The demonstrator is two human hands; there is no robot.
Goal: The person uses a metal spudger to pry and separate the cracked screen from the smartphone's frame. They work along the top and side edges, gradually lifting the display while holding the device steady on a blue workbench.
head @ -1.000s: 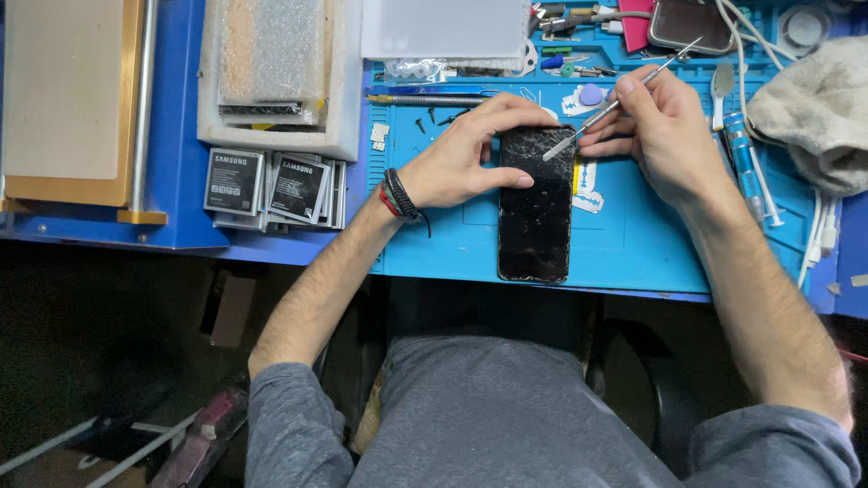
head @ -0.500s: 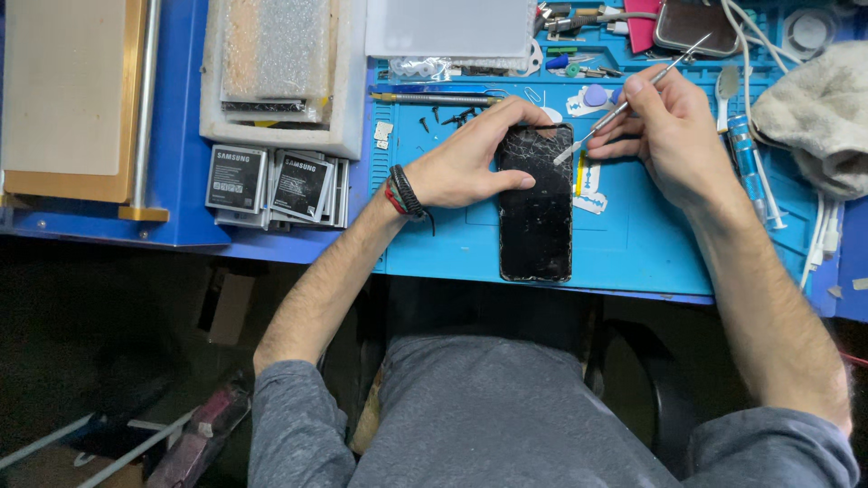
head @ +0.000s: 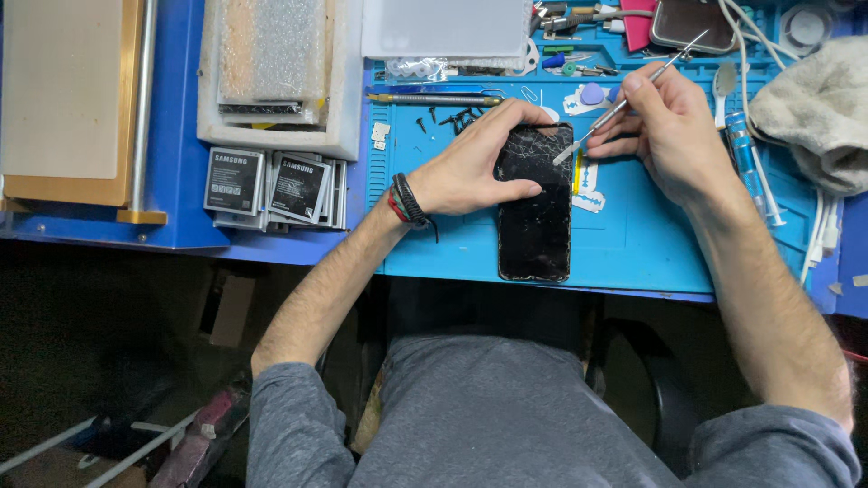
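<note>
We pin the cracked phone [head: 535, 203] with our left hand [head: 470, 167]; our right hand [head: 669, 126] pinches the metal pry tool [head: 624, 101], its tip at the phone's 1 o'clock edge; we keep it shallow.

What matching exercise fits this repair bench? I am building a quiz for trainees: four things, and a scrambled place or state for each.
Things:
1. phone
2. metal tool
3. batteries
4. cloth

Places or states:
A. crumpled at the bench's right edge
B. pinched in the right hand
C. stacked left of the blue mat
D. cracked, steadied by the left hand

Pairs: 1-D, 2-B, 3-C, 4-A
</note>
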